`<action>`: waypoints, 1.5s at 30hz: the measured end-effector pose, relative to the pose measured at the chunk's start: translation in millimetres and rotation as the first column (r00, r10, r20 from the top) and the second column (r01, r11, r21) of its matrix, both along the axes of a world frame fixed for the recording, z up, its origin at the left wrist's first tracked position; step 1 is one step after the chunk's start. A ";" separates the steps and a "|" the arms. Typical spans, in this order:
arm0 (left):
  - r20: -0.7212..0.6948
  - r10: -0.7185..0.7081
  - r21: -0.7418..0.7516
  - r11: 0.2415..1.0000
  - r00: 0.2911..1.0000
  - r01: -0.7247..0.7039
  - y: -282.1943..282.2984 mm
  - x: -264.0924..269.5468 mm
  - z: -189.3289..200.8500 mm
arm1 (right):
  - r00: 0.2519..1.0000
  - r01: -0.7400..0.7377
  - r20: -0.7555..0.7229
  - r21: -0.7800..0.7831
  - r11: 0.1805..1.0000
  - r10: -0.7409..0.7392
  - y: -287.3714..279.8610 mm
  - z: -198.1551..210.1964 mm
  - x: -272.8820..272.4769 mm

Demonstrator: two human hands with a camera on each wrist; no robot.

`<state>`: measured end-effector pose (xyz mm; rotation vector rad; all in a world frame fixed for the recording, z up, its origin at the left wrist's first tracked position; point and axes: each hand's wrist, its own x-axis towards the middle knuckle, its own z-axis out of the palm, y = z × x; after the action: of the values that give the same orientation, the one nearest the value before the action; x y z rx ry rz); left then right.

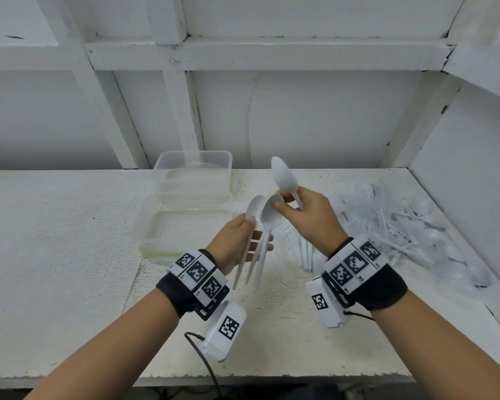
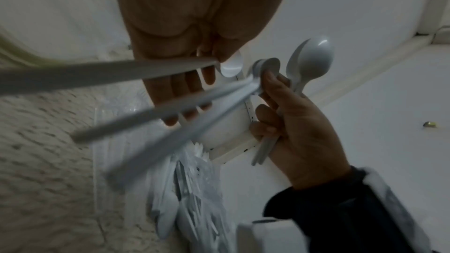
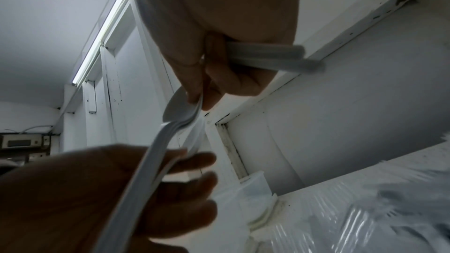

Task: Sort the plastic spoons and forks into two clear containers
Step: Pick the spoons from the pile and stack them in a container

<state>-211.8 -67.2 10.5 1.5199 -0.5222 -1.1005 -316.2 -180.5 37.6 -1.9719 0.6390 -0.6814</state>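
1. The left hand (image 1: 237,241) pinches a fan of spoons (image 1: 259,226); the right hand (image 1: 309,217) grips more spoons (image 1: 283,174), fingertips on the fan.
2. Nest the bowls, then drop the set into the near container (image 1: 145,238).
3. The unsorted pile (image 1: 410,226) waits at right.

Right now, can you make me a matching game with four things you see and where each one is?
Things:
1. bundle of white spoons
2. single white spoon
3. pile of plastic cutlery
4. clear containers

Places:
A. on the table at the right, against the wall
B. raised bowl-up in the right hand
C. on the table beyond the left hand
D. held with handles pointing down, the left hand gripping it

Pairs: 1-D, 2-B, 3-A, 4-C
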 end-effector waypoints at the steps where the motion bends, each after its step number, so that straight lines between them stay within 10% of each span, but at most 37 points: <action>1: -0.041 -0.027 -0.013 1.000 0.999 0.027 0.6 -2.6 2.7 | 1.000 0.022 0.008 -0.010 1.000 -0.022 0.9 -3.0 3.3; 8: -0.183 -0.071 -0.011 0.997 0.981 0.070 -2.9 -11.7 6.9 | 0.992 0.124 -0.009 -0.203 0.971 -0.128 2.4 -22.6 18.7; 22: -0.248 -0.240 -0.095 0.970 0.938 0.223 8.1 -6.7 4.3 | 0.999 -0.049 -0.004 0.285 0.957 0.052 -7.7 -14.8 10.1; 45: -0.322 -0.114 -0.180 0.982 0.940 0.058 1.6 -7.7 1.9 | 0.999 -0.015 -0.029 0.228 0.973 0.022 -5.5 -12.9 4.6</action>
<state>-219.5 -65.6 12.4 1.1435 -0.4388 -1.3155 -311.6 -186.0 24.7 -1.7758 0.6860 -0.5413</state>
